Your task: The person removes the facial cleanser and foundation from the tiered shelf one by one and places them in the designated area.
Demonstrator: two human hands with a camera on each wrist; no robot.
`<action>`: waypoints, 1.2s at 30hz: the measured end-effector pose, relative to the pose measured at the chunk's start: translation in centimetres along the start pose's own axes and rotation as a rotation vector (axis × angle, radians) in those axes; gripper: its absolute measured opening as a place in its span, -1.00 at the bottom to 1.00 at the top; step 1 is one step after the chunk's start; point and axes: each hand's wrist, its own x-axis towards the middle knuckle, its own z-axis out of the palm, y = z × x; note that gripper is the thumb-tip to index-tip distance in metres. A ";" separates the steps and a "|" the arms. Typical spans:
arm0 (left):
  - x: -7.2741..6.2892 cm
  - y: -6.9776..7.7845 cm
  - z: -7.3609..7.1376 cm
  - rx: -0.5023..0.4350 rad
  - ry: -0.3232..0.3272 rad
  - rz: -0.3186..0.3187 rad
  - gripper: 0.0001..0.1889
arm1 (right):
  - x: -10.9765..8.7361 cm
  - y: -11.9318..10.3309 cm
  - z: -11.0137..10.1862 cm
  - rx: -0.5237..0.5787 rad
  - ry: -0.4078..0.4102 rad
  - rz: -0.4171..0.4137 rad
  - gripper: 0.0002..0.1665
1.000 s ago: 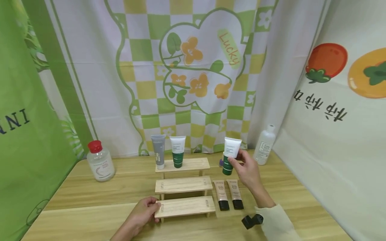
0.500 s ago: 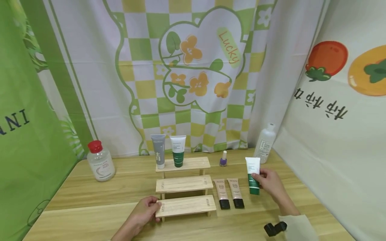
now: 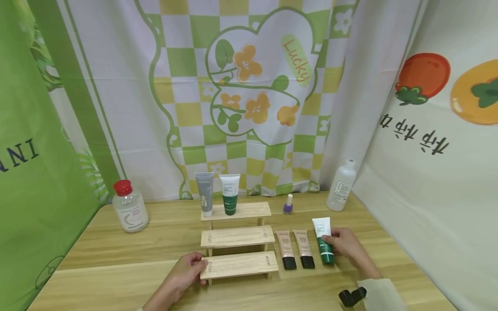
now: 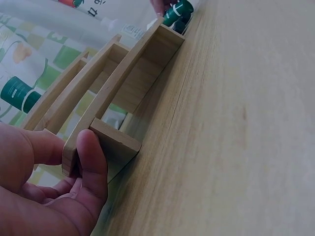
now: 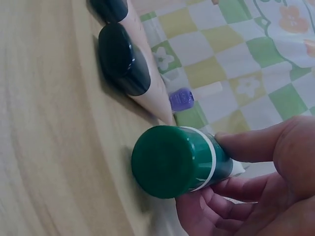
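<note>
My right hand pinches a white and green squeeze tube between thumb and fingers, just right of two beige BB cream tubes. In the right wrist view, the tube's round green cap is close over the tabletop. With thumb and fingers, my left hand grips the left end of the lowest step of a three-step wooden rack; the left wrist view shows the fingers around that board's edge. A grey tube and a second white and green tube stand on the top step.
At the back left stands a clear bottle with a red cap. A white bottle is at the back right, and a small purple nail polish bottle sits behind the BB cream tubes. Printed curtains surround the wooden table.
The right hand has carried the white and green tube from behind the BB cream tubes rightward and down, then slightly left beside them. My left hand keeps its grip on the rack.
</note>
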 end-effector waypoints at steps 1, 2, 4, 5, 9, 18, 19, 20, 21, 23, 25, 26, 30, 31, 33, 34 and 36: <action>0.0 0.0 0.0 0.000 -0.002 0.001 -0.61 | 0.0 0.1 0.1 0.000 -0.002 0.000 -0.61; -0.1 0.0 0.0 0.000 -0.002 0.001 -0.60 | 0.1 0.2 0.1 0.000 -0.004 -0.003 -0.63; -0.1 0.0 0.0 0.000 -0.001 0.002 -0.60 | 0.2 0.5 0.2 -0.001 -0.008 -0.005 -0.66; -0.1 0.0 0.0 0.000 0.000 0.003 -0.60 | 0.3 0.6 0.3 0.002 -0.008 -0.001 -0.67; -0.1 0.1 0.1 -0.005 0.008 0.003 -0.62 | 0.5 0.8 0.5 0.005 -0.020 0.010 -0.63; 0.1 0.0 0.2 -0.003 0.012 0.005 -0.65 | 0.7 0.9 0.6 -0.016 -0.031 0.059 -0.62; 0.1 0.0 0.2 -0.002 0.013 0.005 -0.66 | 0.7 0.9 0.6 -0.023 -0.028 0.061 -0.62; 0.1 0.0 0.2 -0.001 0.012 0.005 -0.66 | 0.8 0.9 0.7 -0.030 -0.025 0.061 -0.62; 0.1 0.0 0.2 0.000 0.010 0.004 -0.67 | 0.8 0.9 0.7 -0.037 -0.023 0.062 -0.63; 0.1 0.0 0.2 0.000 0.009 0.005 -0.67 | 0.8 0.9 0.8 -0.051 -0.020 0.065 -0.64; 0.0 0.0 0.2 0.000 0.011 0.007 -0.67 | 0.8 1.0 0.8 -0.061 -0.015 0.072 -0.65; -0.1 0.1 0.2 0.001 0.011 0.007 -0.67 | 0.9 1.0 0.8 -0.065 -0.016 0.076 -0.65; 0.0 0.1 0.2 0.008 0.016 0.007 -0.65 | 1.0 1.1 0.9 -0.089 -0.014 0.082 -0.62; 0.0 0.1 0.2 0.009 0.015 0.007 -0.65 | 1.0 1.1 0.9 -0.096 -0.015 0.080 -0.62; 0.1 0.0 0.2 0.008 0.016 0.006 -0.64 | 1.0 1.0 0.9 -0.107 -0.016 0.077 -0.61; 0.1 0.0 0.2 0.007 0.016 0.006 -0.64 | 1.0 1.0 0.9 -0.111 -0.016 0.075 -0.60; 0.2 -0.1 0.2 0.007 0.016 0.007 -0.64 | 1.0 0.9 0.8 -0.126 -0.016 0.069 -0.59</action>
